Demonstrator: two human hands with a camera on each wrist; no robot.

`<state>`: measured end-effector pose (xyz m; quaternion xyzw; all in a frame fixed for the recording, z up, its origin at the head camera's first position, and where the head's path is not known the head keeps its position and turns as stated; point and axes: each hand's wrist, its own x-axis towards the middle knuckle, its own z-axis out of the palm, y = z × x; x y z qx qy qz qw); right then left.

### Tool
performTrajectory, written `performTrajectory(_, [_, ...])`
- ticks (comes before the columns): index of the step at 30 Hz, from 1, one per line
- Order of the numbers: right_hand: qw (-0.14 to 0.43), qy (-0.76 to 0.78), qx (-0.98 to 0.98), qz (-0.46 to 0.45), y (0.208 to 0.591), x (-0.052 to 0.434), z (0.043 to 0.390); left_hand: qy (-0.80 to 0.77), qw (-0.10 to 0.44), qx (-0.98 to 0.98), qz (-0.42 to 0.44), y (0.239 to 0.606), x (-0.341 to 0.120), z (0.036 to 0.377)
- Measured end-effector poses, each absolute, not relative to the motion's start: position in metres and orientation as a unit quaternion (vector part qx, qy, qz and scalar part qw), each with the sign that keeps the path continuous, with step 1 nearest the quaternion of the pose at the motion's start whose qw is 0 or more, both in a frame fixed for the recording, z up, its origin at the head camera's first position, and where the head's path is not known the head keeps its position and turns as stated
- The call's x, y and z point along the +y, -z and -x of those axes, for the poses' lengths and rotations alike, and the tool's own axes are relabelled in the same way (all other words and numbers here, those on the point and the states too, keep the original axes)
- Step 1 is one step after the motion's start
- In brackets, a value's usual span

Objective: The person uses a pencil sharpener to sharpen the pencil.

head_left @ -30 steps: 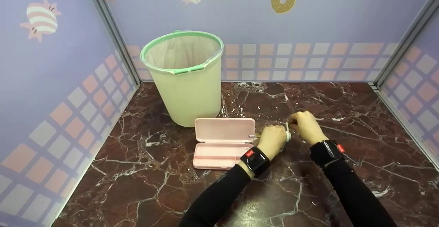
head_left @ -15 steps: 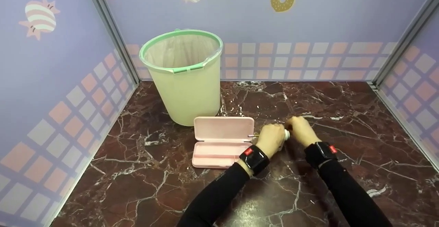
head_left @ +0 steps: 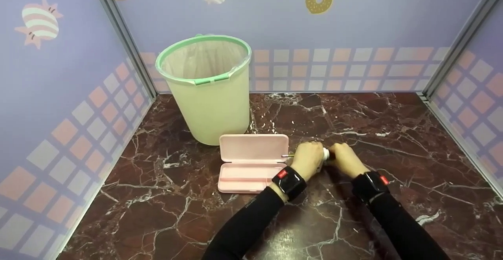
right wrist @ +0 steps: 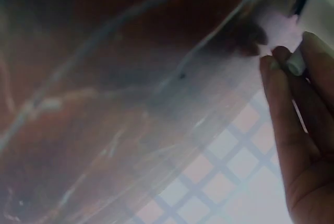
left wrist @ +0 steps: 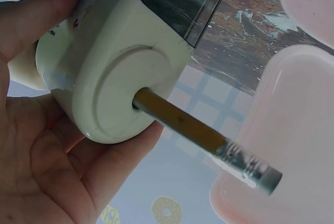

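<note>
My left hand (head_left: 308,157) grips a white crank pencil sharpener (left wrist: 83,72), thumb on one side and fingers curled under it. A yellow-brown pencil (left wrist: 180,125) sticks out of the round hole in its face, metal end outward. The sharpener has a dark see-through shavings drawer (left wrist: 180,4). At its far end my right hand (head_left: 346,160) pinches the crank handle, whose pale knob (right wrist: 296,65) shows between the fingertips in the right wrist view. Most of the sharpener is hidden behind the left hand in the head view.
An open pink pencil case (head_left: 253,148) lies left of the hands, its lid leaning back. Behind it stands a pale green bin (head_left: 214,107) with a liner. Small white bits (head_left: 271,125) dot the marble-patterned table (head_left: 149,220). Patterned panels enclose the sides and back.
My right hand has swung down and around at the crank, from above the sharpener to beside it. The left hand stays on the sharpener with the pencil in it.
</note>
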<state>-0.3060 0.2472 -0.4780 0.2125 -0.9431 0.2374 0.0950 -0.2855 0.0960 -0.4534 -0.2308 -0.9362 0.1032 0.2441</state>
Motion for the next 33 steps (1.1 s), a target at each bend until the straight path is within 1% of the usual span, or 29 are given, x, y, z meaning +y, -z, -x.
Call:
performTrajectory(5, [0.060,-0.240,-0.944,-0.218,0.468,0.247,0.292,-0.112,0.238,-0.936,0.234,0.452,0.096,0.284])
performTrajectory(11, [0.015,-0.246,-0.938,-0.245,0.452,0.248,0.279,-0.119,0.215,-0.942,0.230,0.451,0.097,0.284])
performTrajectory(16, [0.019,-0.238,-0.933,-0.269,0.441,0.250,0.274,-0.115,0.215,-0.942,0.229,0.450,0.098,0.284])
performTrajectory(24, [0.018,-0.241,-0.933,-0.267,0.425,0.251,0.269,-0.118,0.200,-0.945,0.230,0.450,0.099,0.285])
performTrajectory(29, [0.022,-0.252,-0.932,-0.258,0.412,0.250,0.270,-0.122,0.215,-0.941,0.229,0.450,0.098,0.286])
performTrajectory(33, [0.037,-0.236,-0.937,-0.256,0.405,0.251,0.272,-0.125,0.221,-0.940,0.229,0.451,0.098,0.285])
